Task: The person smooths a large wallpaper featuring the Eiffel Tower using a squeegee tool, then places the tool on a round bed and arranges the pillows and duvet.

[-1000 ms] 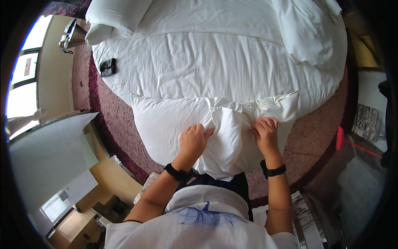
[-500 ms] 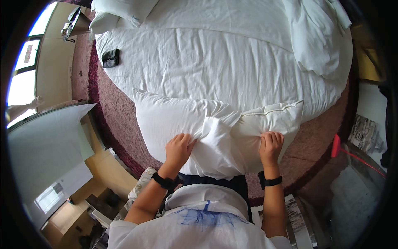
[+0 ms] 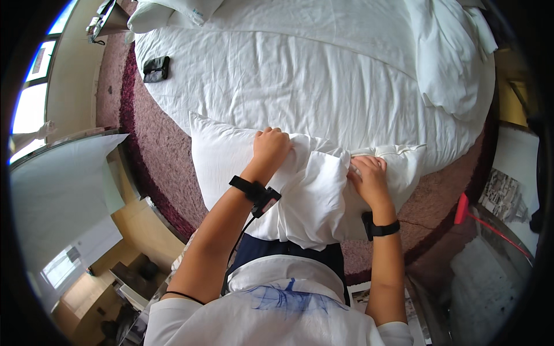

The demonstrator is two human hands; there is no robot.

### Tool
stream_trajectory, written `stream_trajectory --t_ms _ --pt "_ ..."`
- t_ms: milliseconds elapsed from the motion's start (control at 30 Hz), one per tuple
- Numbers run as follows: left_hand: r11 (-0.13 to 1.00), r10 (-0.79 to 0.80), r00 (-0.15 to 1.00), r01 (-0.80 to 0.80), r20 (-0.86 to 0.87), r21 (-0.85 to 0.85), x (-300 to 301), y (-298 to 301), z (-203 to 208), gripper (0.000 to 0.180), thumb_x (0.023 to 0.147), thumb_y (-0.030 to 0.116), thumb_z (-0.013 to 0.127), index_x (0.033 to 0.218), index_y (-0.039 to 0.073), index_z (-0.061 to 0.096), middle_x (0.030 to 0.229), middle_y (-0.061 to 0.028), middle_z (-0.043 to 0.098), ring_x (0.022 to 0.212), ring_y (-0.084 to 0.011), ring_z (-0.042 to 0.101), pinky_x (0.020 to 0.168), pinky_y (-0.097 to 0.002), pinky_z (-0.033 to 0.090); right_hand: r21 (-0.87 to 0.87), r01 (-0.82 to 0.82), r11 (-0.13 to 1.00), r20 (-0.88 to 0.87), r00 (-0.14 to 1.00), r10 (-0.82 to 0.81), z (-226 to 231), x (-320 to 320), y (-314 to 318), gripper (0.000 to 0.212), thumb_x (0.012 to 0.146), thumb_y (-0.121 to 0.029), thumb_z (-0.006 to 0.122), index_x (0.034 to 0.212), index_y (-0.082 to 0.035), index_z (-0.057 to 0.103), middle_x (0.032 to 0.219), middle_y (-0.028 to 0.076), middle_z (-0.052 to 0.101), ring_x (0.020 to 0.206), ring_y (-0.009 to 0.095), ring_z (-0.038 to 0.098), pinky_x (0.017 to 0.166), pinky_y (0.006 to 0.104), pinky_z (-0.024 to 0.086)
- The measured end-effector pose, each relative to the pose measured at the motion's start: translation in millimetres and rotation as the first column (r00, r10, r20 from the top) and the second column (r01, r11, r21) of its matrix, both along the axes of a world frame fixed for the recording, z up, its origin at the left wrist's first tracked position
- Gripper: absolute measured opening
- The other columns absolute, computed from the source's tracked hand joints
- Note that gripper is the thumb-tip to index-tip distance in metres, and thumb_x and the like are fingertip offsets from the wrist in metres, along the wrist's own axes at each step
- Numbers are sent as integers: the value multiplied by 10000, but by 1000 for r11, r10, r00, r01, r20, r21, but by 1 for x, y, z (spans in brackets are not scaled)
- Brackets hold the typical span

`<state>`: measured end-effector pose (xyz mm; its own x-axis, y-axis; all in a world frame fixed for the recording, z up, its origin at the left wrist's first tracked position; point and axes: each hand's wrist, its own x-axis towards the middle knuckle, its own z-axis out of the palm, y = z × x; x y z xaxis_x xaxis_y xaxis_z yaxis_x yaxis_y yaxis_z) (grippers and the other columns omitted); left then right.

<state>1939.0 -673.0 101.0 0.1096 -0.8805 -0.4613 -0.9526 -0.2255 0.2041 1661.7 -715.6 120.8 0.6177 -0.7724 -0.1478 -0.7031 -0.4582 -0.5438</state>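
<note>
A white pillow point(image 3: 398, 167) lies across my lap and the near edge of the bed, its left part inside a white pillowcase point(image 3: 222, 155). The case's loose, bunched cloth hangs in folds over the pillow's middle. My left hand point(image 3: 272, 147) is closed on the pillowcase near the far side of these folds. Bent fingers of my right hand point(image 3: 370, 176) close at the case's edge, where the bare right part of the pillow comes out. What lies under those fingertips is partly hidden.
Beyond the pillow spreads a bed point(image 3: 277, 81) with a wrinkled white sheet. A black pouch point(image 3: 156, 70) lies at its left, a bunched white quilt point(image 3: 447, 63) at its far right. Purplish carpet point(image 3: 164, 150) surrounds it. A red-handled tool point(image 3: 461, 209) stands at the right.
My left hand has moved away from me and a little right, up the pillowcase. My right hand has shifted slightly left and farther out, to the case's edge.
</note>
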Motion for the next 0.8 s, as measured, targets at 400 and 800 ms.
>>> stream_trajectory --t_ms 400,800 --pt "907 125 954 -221 -272 -358 6 29 11 57 847 93 562 828 43 581 836 -117 607 841 -333 585 744 -433 470 -140 96 986 122 989 -79 14 -5 20 42 852 -60 595 811 -71 588 800 68 607 820 270 585 812 385 408" --pt "828 -8 899 -239 -438 -507 -10 56 164 75 790 -20 609 821 9 548 805 -139 509 779 -343 507 691 -423 416 -218 188 958 317 942 -113 146 -22 50 51 878 -36 553 833 -15 563 767 91 550 714 280 527 719 391 393"
